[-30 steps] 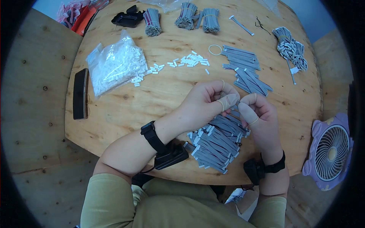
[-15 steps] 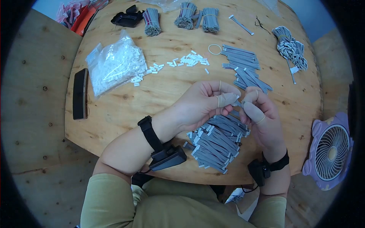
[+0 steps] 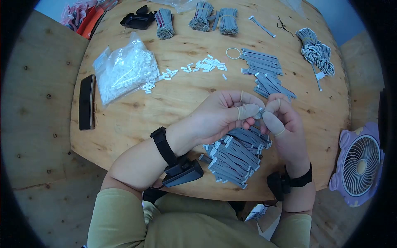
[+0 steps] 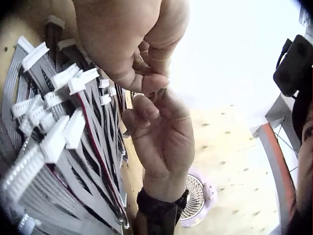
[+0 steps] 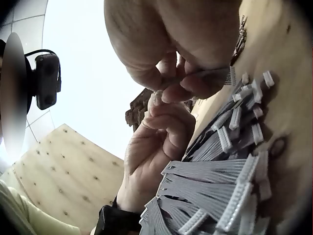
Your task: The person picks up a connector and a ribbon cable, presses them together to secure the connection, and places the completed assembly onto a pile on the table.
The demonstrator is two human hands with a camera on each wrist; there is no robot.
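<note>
Over the table's front half, my left hand (image 3: pixel 219 113) and right hand (image 3: pixel 287 124) meet fingertip to fingertip, with pale finger cots on thumbs and forefingers. Between thumb and forefinger the left hand pinches a small white connector (image 3: pixel 260 110). The right hand grips a short grey ribbon cable (image 5: pixel 210 74), whose far end carries a white connector (image 5: pixel 232 76) in the right wrist view. The joint between cable and pinched connector is mostly hidden by fingertips. Just below the hands lies a heap of grey ribbon cables (image 3: pixel 233 159) with white connectors at their ends.
A clear bag of white connectors (image 3: pixel 128 72) lies left, with loose white connectors (image 3: pixel 209 65) beside it. More ribbon cables (image 3: pixel 262 62) lie beyond the hands. Bundled cables (image 3: pixel 228 22), a black box (image 3: pixel 138 20) and a phone (image 3: pixel 87 102) surround them. A fan (image 3: pixel 359 165) stands right.
The right hand drew slightly away to the right, then came back against the left fingertips. A white connector now shows between the left fingers. The heap has not moved.
</note>
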